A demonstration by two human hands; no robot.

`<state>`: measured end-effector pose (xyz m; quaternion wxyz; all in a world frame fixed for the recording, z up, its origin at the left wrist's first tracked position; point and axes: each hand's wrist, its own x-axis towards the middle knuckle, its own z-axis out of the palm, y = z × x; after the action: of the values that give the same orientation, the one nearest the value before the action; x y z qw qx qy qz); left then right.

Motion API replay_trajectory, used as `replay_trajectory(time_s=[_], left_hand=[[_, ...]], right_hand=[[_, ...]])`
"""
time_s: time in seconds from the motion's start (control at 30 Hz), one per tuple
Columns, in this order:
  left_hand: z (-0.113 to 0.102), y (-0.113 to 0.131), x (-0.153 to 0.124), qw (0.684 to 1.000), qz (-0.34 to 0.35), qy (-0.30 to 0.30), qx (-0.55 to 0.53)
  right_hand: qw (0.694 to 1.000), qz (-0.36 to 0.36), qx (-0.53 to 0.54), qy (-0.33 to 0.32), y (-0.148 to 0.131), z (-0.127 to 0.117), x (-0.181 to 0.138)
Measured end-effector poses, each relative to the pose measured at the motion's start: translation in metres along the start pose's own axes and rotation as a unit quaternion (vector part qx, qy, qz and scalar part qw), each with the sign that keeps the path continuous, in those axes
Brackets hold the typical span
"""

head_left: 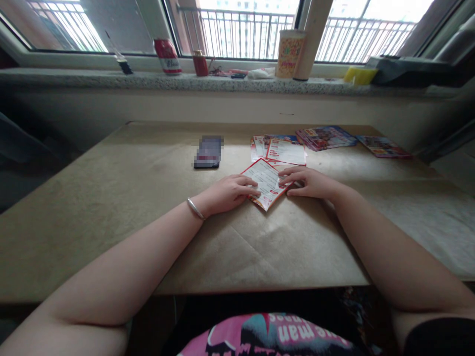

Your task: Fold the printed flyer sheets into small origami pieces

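Observation:
A white printed leaflet (264,180) with a red border lies on the table, turned so a corner points toward me. My left hand (235,190) rests on its left side, fingers stretched flat over the print, thumb not visible. On the right corner lie the spread fingers of my right hand (306,182), with the thumb apart and lower on the tabletop. Neither hand grips the leaflet. Just beyond it is a loose pile of similar leaflets (285,151), some white side up.
A phone (208,152) with a blurred screen lies left of the leaflets. Colourful leaflets (326,137) are stacked at the back, with another batch (384,146) to their right. On the windowsill stand a red can (166,57), a red bottle (200,64) and a patterned cup (290,54).

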<state>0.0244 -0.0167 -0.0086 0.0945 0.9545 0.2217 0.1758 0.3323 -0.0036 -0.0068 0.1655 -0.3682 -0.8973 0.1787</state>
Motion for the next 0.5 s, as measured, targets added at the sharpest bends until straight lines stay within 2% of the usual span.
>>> replay_trajectory(time_s=[0.27, 0.5], left_hand=[[0.002, 0.007, 0.003, 0.998, -0.026, 0.006, 0.049], [0.002, 0.03, 0.01, 0.989, -0.115, 0.007, 0.093]], right_hand=[[0.999, 0.004, 0.03, 0.021, 0.003, 0.003, 0.001], [0.996, -0.01, 0.034, 0.083, -0.009, 0.011, 0.004]])
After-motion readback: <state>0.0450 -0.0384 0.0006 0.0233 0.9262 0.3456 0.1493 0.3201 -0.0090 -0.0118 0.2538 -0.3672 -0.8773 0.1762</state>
